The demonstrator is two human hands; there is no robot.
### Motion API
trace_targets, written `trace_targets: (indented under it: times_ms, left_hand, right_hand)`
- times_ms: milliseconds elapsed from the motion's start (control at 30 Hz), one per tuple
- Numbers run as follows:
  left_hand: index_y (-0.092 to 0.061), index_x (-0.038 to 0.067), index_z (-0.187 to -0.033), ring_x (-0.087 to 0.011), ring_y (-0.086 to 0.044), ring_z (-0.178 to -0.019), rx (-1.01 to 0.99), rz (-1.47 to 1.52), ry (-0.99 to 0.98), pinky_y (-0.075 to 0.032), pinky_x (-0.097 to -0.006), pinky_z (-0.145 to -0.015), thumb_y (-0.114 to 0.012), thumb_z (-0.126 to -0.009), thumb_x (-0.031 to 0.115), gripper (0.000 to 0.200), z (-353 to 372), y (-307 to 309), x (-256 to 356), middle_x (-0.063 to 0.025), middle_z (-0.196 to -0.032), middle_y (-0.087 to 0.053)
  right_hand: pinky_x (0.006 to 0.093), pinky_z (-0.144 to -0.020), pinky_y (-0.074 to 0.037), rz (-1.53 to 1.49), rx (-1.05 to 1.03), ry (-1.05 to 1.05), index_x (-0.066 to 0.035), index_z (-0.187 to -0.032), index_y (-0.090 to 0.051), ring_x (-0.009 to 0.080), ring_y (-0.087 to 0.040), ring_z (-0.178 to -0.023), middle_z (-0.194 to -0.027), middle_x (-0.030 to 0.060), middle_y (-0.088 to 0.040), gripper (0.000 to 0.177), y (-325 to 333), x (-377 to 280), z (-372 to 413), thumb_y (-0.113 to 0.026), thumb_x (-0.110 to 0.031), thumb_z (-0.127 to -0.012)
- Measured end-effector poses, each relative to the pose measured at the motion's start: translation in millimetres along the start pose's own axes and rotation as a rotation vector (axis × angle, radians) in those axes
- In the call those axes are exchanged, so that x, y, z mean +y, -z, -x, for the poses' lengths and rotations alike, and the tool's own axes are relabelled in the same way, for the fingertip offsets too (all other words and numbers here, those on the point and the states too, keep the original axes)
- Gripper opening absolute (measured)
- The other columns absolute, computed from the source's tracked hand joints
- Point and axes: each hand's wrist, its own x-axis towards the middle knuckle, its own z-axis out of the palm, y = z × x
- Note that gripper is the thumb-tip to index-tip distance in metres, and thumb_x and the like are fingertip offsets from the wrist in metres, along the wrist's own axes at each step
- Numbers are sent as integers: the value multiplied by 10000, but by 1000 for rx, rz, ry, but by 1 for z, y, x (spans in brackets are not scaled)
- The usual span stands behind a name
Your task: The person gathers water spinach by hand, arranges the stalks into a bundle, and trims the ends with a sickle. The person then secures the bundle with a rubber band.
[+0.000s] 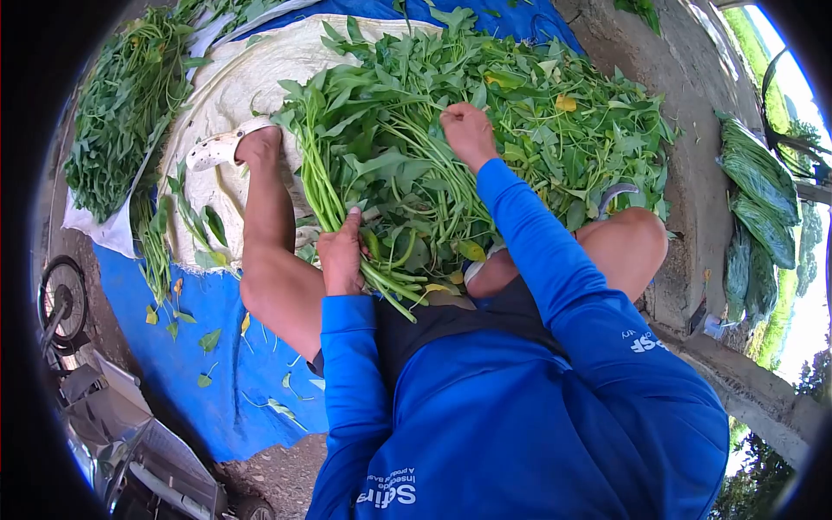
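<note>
My left hand (341,253) is closed around the lower stems of a bunch of water spinach (322,186), whose leafy tops point away from me. The cut stem ends stick out below my fist, over my lap. My right hand (469,134) is over the big heap of loose water spinach (537,121), its fingers pinched together. Whatever lies between those fingertips is too small to make out. Near my right knee a curved grey blade (617,195) shows at the edge of the heap; its handle is hidden.
A pale woven sack (221,113) lies under the greens, on a blue tarp (251,364). More bundled greens (121,121) are piled at the far left. A motorcycle (130,433) stands at lower left. Long greens in plastic (758,186) lie on the right ledge.
</note>
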Motion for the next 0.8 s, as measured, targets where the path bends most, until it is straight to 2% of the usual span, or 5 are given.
trace_targets:
  times_ms: [67, 167, 300, 633, 800]
  left_hand:
    - [-611, 71, -741, -139, -493, -453, 82, -12, 14, -403, -309, -441, -811, -975, 299, 383, -10, 6, 5, -32, -591, -553]
    - [-596, 77, -723, -144, -499, -457, 140, 10, 10, -417, -316, -445, -807, -978, 318, 409, -16, 0, 9, -38, -594, -552]
    - [-599, 71, -700, -155, -521, -468, 139, 0, 9, -455, -329, -450, -805, -974, 306, 416, -17, 2, -1, -46, -606, -565]
    - [-627, 49, -722, -187, -553, -513, 73, -11, 16, -457, -346, -495, -802, -957, 269, 366, -12, 1, -6, -59, -627, -576]
    - [-633, 12, -854, -173, -540, -491, 47, 21, 25, -452, -333, -466, -790, -957, 209, 273, -15, 8, -8, -59, -627, -572]
  right_hand:
    - [514, -854, -597, 320, -72, 31, -29, -947, -772, 483, -726, -879, -953, 271, -761, 236, 23, 40, 5, -653, -231, -929]
    - [566, -881, -576, 544, -313, 44, -24, -964, -748, 502, -713, -930, -987, 267, -760, 253, 31, 45, 50, -643, -252, -928]
    - [590, -903, -548, 583, -288, 143, -28, -988, -693, 506, -686, -1010, -1048, 300, -720, 244, 12, 63, 79, -677, -262, -919]
    - [295, -746, -538, -541, -612, -666, -50, -1416, -621, 99, -645, -847, -1064, 11, -713, 375, 86, -10, 46, -693, -146, -1061]
    - [287, -709, -510, -752, -579, -464, -32, -1381, -647, 96, -621, -810, -987, -5, -690, 358, 132, -43, 57, -702, -132, -1042]
